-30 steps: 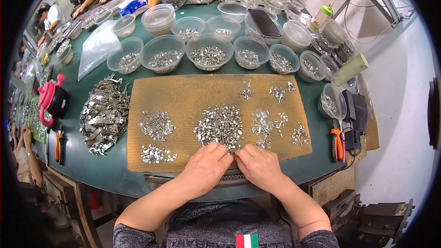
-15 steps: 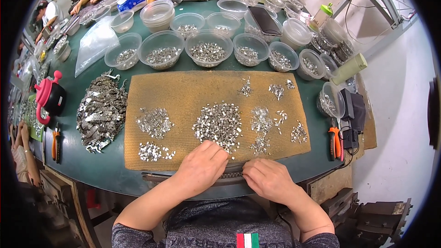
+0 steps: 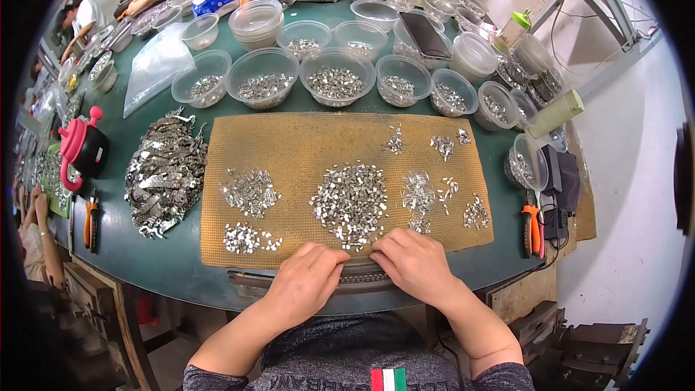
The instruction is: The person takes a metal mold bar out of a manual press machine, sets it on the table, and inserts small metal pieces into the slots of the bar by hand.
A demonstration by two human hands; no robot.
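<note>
The left hand point(image 3: 305, 279) and the right hand point(image 3: 414, 259) are positioned slightly apart, palms down, at the near edge of the tan, rectangular textured mat point(image 3: 311, 141). On each hand the fingertips are drawn together; whether a part is pinched between them cannot be determined. The dark, curved, slotted metal strip point(image 3: 358, 277) lies beneath and between both hands. The central pile of small silver metal pieces point(image 3: 351, 199) is directly beyond the fingertips. Left of the left hand, the heap of grey-silver linked metal bands point(image 3: 165, 174) rests on the green surface point(image 3: 159, 264).
</note>
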